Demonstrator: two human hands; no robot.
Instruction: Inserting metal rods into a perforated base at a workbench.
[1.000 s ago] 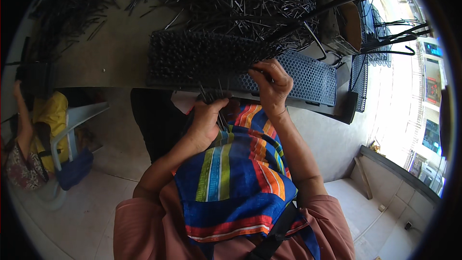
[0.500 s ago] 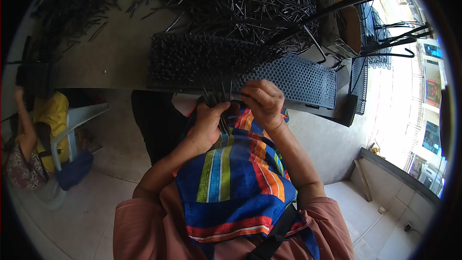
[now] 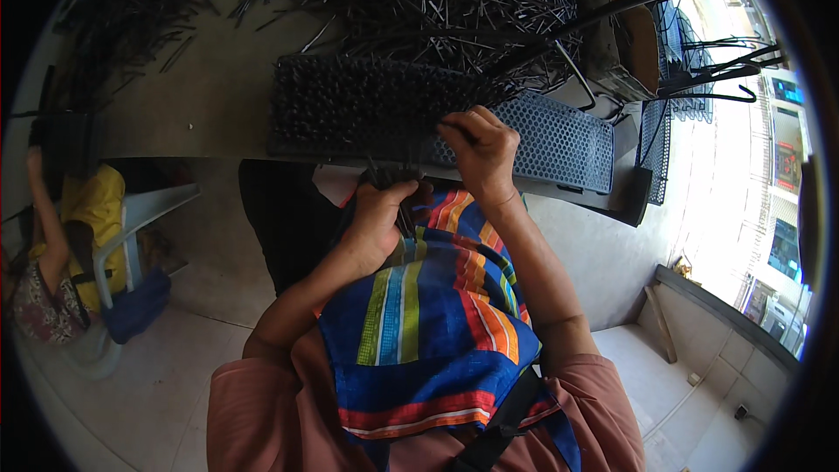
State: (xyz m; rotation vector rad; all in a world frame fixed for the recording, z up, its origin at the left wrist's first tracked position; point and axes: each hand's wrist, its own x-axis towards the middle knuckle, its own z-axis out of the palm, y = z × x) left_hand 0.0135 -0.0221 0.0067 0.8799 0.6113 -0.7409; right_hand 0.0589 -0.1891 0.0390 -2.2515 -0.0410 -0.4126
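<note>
My left hand [image 3: 384, 214] is closed round a bundle of thin dark rods [image 3: 384, 177] above my lap, their ends pointing up toward the table edge. My right hand [image 3: 483, 150] is closed in a pinch over the front of a long perforated plate [image 3: 559, 142]. Whatever lies between its fingertips is too dark to make out. Dark rods [image 3: 350, 105] stand densely upright in the plate's left and middle part, while the holes at its right end show bare. A striped cloth [image 3: 437, 297] covers my lap.
A big heap of loose dark rods [image 3: 472, 0] lies behind the plate, with another pile [image 3: 140, 17] at the far left. A curved black bar [image 3: 647, 9] crosses over an open box [image 3: 612, 52] at the right. Another person's arm [image 3: 54, 218] shows at left beside a chair [image 3: 131, 227].
My right hand has moved up and forward from near the bundle to over the plate. My left hand stays nearly in place with the rods.
</note>
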